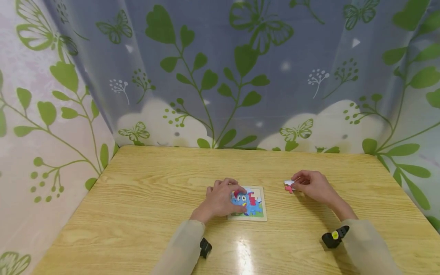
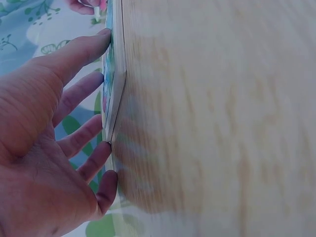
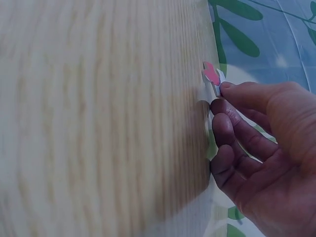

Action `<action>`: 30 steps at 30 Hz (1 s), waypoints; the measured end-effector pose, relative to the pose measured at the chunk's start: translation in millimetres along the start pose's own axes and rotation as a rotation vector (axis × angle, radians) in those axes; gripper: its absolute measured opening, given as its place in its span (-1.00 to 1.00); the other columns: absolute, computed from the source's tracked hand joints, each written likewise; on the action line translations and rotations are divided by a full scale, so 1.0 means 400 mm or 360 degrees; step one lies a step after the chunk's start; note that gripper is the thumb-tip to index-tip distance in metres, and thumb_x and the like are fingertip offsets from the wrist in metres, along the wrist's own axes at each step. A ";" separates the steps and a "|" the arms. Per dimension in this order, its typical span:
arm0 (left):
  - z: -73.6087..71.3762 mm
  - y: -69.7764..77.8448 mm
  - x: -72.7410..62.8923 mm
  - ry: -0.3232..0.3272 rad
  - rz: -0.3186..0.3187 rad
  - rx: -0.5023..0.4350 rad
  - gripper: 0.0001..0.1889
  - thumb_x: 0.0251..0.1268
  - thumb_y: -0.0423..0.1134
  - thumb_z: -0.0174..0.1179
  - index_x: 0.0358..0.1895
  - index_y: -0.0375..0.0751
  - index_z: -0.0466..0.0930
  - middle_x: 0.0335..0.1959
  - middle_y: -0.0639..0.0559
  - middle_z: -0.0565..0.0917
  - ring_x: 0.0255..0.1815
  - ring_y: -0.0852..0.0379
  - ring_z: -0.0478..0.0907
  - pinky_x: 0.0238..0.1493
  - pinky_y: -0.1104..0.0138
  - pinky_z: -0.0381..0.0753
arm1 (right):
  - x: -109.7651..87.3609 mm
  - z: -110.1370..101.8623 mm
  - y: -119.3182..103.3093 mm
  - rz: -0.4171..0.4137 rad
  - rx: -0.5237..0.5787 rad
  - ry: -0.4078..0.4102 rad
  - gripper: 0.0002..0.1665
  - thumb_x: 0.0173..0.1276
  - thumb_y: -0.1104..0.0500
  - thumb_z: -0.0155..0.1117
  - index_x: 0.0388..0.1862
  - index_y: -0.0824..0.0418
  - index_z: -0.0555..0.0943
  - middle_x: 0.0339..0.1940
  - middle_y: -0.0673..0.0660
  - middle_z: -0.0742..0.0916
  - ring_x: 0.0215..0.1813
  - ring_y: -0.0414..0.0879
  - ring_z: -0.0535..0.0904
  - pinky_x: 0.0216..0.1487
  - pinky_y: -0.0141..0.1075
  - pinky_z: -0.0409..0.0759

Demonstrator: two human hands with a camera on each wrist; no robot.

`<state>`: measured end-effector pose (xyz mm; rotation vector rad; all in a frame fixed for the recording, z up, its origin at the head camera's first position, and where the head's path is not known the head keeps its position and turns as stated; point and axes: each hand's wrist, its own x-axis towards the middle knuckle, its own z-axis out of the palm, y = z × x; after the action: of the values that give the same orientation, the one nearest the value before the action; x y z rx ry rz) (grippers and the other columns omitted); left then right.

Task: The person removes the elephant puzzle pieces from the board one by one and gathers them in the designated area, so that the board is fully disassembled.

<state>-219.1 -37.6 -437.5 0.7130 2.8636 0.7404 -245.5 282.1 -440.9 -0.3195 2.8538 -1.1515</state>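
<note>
A small square jigsaw puzzle [image 1: 264, 204] with a pale wooden frame and a blue cartoon creature lies flat on the table. Over its left side spreads my left hand [image 1: 222, 199], thumb and fingertips resting on the picture and by the frame edge. Part of the picture is hidden under that hand. To the right of the puzzle, my right hand [image 1: 314, 186] pinches a pink-and-white puzzle piece [image 1: 289, 186] between thumb and index finger, close over the tabletop. In the right wrist view the pink part of the piece [image 3: 211, 74] juts out past the thumb tip.
The light wooden table [image 1: 154, 179] reaches back to a hanging curtain [image 1: 213, 76] printed with leaves and butterflies. Similar patterned cloth [image 1: 44, 126] borders the left and right sides. A small black camera [image 1: 332, 238] is worn on each wrist.
</note>
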 end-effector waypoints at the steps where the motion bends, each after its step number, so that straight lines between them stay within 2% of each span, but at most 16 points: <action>1: 0.000 0.000 0.000 0.0000 0.0002 -0.0002 -0.55 -0.16 0.17 0.29 -0.07 0.32 0.51 0.16 0.14 0.28 0.06 -0.05 0.16 -0.08 -0.06 0.07 | 0.000 0.000 0.001 0.0006 -0.0001 -0.0003 -0.76 0.18 0.09 0.24 -0.21 0.17 0.55 -0.38 0.06 0.63 -0.37 -0.09 0.53 -0.45 -0.23 0.46; 8: -0.001 0.004 0.000 -0.0002 -0.0004 -0.0002 -0.54 -0.17 0.16 0.30 -0.07 0.30 0.52 0.16 0.12 0.27 0.07 -0.04 0.14 -0.07 -0.07 0.07 | 0.001 0.001 0.008 0.0033 -0.0033 0.0000 -0.76 0.16 0.06 0.25 -0.23 0.16 0.56 -0.40 0.05 0.62 -0.37 -0.10 0.52 -0.42 -0.23 0.44; 19: 0.002 0.016 -0.005 0.0035 0.0013 -0.0039 -0.61 -0.10 0.16 0.26 -0.10 0.28 0.52 0.13 0.15 0.26 0.06 0.00 0.11 -0.11 0.01 0.07 | -0.003 -0.001 0.015 -0.0026 -0.0144 0.0080 -0.78 0.16 0.05 0.26 -0.26 0.13 0.56 -0.43 0.02 0.61 -0.40 -0.12 0.49 -0.46 -0.26 0.43; 24: 0.007 0.022 -0.006 0.0054 -0.0011 -0.0019 -0.61 -0.11 0.19 0.25 -0.13 0.29 0.52 0.13 0.15 0.26 0.05 -0.02 0.11 -0.16 0.03 0.06 | -0.007 0.011 0.006 -0.0079 -0.0134 0.0080 -0.78 0.16 0.03 0.25 -0.26 0.11 0.56 -0.44 -0.01 0.62 -0.42 -0.13 0.51 -0.50 -0.27 0.45; 30: 0.011 0.031 -0.007 0.0024 -0.0037 -0.0011 -0.55 -0.13 0.20 0.26 -0.07 0.29 0.47 0.14 0.11 0.21 0.08 -0.06 0.07 -0.15 0.00 0.02 | -0.017 0.033 -0.019 -0.0118 -0.0170 0.0073 -0.82 0.15 0.04 0.26 -0.30 0.07 0.57 -0.45 -0.05 0.61 -0.41 -0.16 0.51 -0.49 -0.30 0.45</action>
<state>-210.3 -27.4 -435.3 0.6754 2.8761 0.7556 -235.9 269.1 -445.4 -0.4126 2.9735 -1.0329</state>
